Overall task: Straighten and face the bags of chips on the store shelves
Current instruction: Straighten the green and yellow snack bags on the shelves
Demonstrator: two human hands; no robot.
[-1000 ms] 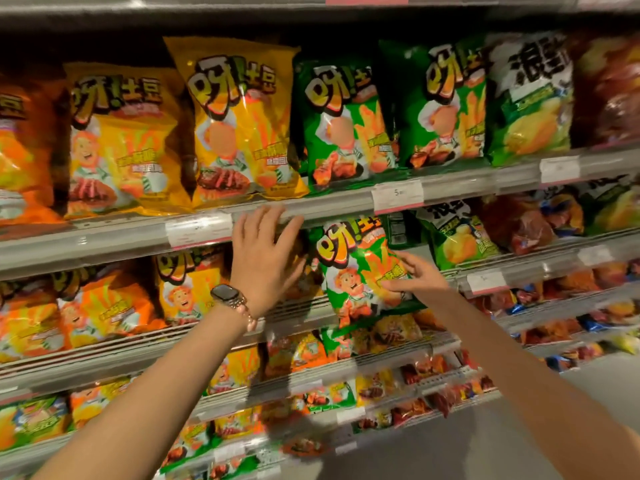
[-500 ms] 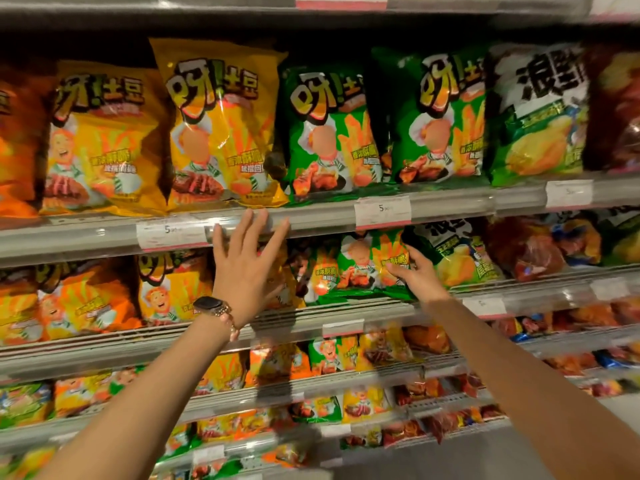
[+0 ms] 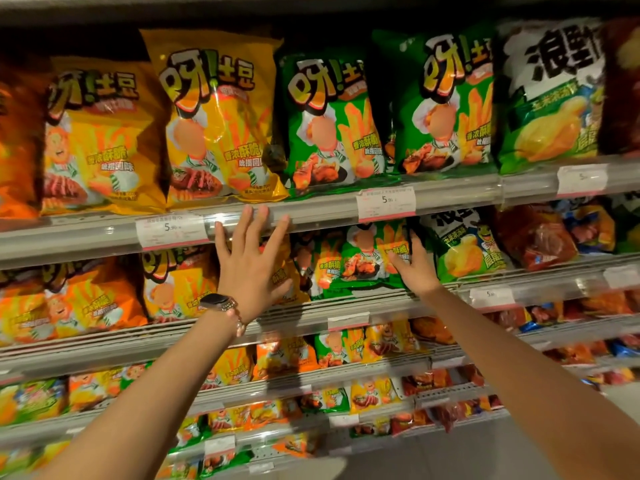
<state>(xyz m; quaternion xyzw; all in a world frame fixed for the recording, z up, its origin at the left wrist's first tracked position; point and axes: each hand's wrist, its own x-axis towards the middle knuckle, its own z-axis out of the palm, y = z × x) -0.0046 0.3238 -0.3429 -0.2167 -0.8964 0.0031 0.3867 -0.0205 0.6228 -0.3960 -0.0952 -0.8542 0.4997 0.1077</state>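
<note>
Gripping the green bag [image 3: 360,261] at its right edge, the right hand [image 3: 414,268] held it on the second shelf [image 3: 381,303]; just left, the left hand [image 3: 249,268] was spread flat, fingers straight, against yellow bags [image 3: 180,282].

I count two hands in view, my left hand [image 3: 247,271] and my right hand [image 3: 414,268], and one watch [image 3: 215,302] on the left wrist. On the top shelf [image 3: 311,216] I count two yellow bags [image 3: 214,123], two green fries bags [image 3: 329,123] and one green corn-flavour bag [image 3: 550,102]. I see three white price tags [image 3: 386,202] along that shelf's edge. Below it, the bags overlap too much for me to count.
</note>
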